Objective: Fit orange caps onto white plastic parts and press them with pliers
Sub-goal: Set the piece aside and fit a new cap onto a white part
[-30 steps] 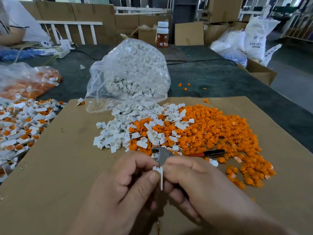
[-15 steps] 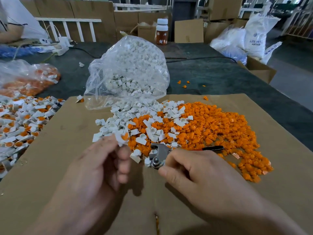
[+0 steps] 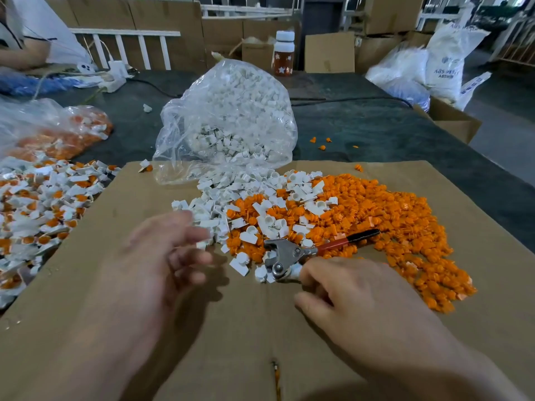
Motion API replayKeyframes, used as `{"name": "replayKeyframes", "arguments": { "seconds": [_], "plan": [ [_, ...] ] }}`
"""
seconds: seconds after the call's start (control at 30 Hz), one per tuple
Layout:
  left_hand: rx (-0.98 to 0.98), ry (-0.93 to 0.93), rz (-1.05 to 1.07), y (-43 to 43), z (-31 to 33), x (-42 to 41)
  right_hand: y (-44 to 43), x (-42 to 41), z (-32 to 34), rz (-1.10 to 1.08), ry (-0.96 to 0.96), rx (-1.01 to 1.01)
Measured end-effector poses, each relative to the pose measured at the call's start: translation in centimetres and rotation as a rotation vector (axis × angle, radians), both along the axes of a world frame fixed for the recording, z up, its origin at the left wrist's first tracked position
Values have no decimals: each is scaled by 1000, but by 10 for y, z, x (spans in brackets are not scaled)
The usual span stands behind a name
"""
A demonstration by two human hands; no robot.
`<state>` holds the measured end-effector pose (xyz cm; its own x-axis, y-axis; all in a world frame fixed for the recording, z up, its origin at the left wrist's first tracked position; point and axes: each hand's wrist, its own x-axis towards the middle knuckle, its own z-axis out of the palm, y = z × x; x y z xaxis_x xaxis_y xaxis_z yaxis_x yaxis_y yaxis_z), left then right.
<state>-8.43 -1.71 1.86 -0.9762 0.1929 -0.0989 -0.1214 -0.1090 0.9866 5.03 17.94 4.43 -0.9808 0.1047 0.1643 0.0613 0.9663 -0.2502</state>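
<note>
Left grip (image 3: 162, 256) blurred, fingers spread, empty, over white plastic parts (image 3: 220, 204). Right grip (image 3: 356, 302) slack, holding nothing, forefinger tip at steel head of red-handled pliers (image 3: 285, 256) lying against orange caps (image 3: 390, 215) on cardboard surface (image 3: 86, 299). Far white sack (image 3: 445, 53) reads "ABS"; rest illegible.

Both hands out front, backs up, well apart.
Left hand (image 3: 162, 256): blurred, fingers loosely spread and slightly bent, nothing visible in it, forearm coming in from lower left. Right hand (image 3: 356, 299): forearm in from lower right, index finger reaching forward, thumb splayed sideways; remaining fingers hidden behind the knuckles, so grip unclear.
</note>
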Motion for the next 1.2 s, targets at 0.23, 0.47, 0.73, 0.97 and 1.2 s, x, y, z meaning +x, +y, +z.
{"name": "replayKeyframes", "arguments": {
  "seconds": [0.23,0.47,0.73,0.97,1.2],
  "plan": [
    [-982,938,-306,15,-13,32,29,2,11,-168,100,-25],
    [-917,893,-324,14,-12,30,44,11,27,-272,69,-7],
    [-686,657,-274,15,-2,38,50,47,28,-283,-210,217],
    [-514,425,-392,21,2,51,51,70,-4,-251,-176,160],
    [-504,405,-466,20,3,50,51,61,-11,-341,-107,101]
  ]
}}
